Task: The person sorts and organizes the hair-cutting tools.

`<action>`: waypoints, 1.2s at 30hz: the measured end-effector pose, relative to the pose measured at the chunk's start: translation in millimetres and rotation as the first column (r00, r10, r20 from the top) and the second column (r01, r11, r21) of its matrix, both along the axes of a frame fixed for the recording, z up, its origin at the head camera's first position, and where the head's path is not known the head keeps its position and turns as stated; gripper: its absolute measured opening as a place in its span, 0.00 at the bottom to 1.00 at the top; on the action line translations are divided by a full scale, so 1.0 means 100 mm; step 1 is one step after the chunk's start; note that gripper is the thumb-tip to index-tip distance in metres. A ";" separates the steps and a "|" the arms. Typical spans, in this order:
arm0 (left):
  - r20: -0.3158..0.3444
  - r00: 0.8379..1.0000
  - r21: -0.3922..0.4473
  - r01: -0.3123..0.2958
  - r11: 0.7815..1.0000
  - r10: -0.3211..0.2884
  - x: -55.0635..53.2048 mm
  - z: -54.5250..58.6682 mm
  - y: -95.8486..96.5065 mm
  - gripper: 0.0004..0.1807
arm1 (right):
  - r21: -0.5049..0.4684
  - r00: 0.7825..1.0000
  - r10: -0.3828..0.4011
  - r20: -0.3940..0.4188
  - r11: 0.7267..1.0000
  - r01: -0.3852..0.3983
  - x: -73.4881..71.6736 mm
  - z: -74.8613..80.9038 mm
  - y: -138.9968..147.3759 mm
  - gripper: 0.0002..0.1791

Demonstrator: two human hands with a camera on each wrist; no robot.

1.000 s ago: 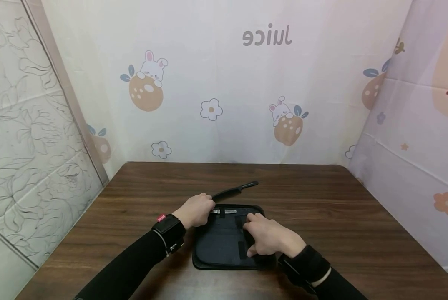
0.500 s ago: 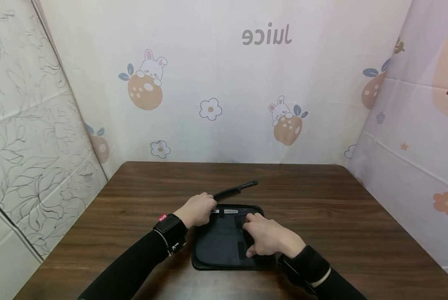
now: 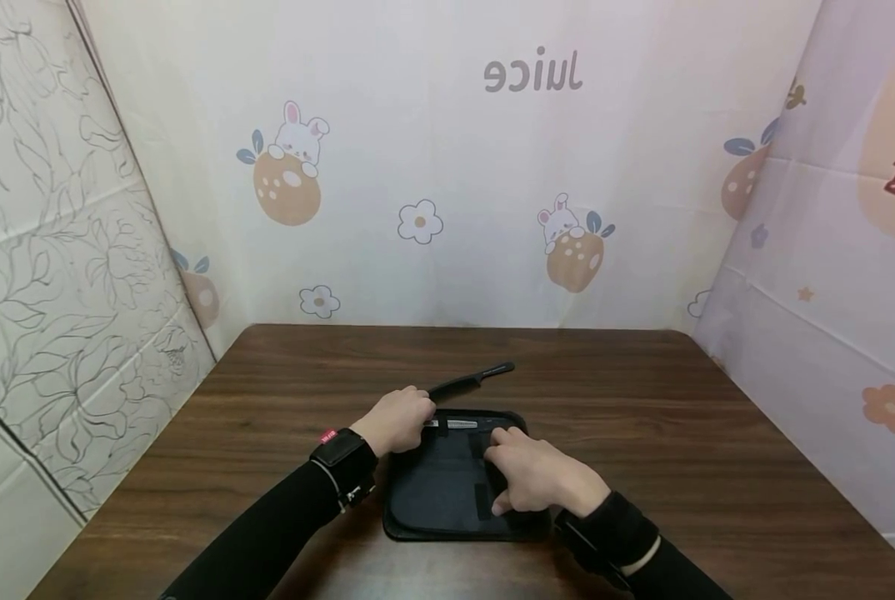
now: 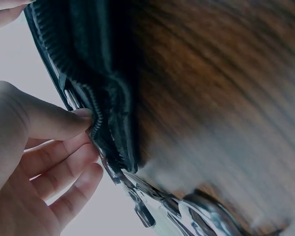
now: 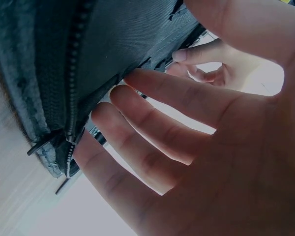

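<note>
A black zip case [image 3: 440, 500] lies opened on the wooden table in the head view. Silver scissors [image 3: 461, 424] lie along its far edge, a blade under a black loop; toothed detail on the blade is faint. My left hand [image 3: 397, 419] pinches the scissors at the case's far left corner, thumb against the zip edge in the left wrist view. Shiny looped handles [image 4: 206, 216] stick out beyond the fingers. My right hand [image 3: 541, 473] rests on the case's right side, its fingers long and spread against the lining [image 5: 118, 44] in the right wrist view.
Behind the case, a black comb [image 3: 477, 382] lies slanted on the table [image 3: 642, 417], its left end hidden by my left hand. Printed curtains [image 3: 432, 150] stand behind the table and along both sides.
My left hand has shifted slightly to the right, and the scissors' blade has slid a little further right along the case. My right hand has stayed in place.
</note>
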State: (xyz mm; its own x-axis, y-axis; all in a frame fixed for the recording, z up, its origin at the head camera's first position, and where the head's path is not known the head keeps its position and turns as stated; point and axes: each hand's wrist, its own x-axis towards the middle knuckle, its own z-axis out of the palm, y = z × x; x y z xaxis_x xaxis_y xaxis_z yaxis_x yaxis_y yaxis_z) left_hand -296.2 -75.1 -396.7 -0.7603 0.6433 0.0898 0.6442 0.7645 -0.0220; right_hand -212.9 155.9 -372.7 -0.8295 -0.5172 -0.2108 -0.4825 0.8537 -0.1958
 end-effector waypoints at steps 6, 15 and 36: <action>-0.004 1.000 0.013 0.017 1.000 -0.017 -0.01 0.01 0.01 0.09 | 0.002 1.000 -0.004 -0.004 1.000 0.004 -0.01 0.00 -0.02 0.30; -0.010 1.000 0.038 0.026 0.999 -0.025 0.02 0.01 0.04 0.07 | 0.005 1.000 -0.006 -0.005 1.000 0.006 0.01 -0.01 0.00 0.30; 0.067 0.996 0.095 -0.058 0.994 0.051 0.05 0.04 -0.16 0.07 | -0.018 1.000 0.021 -0.007 1.000 -0.021 0.02 -0.01 0.04 0.31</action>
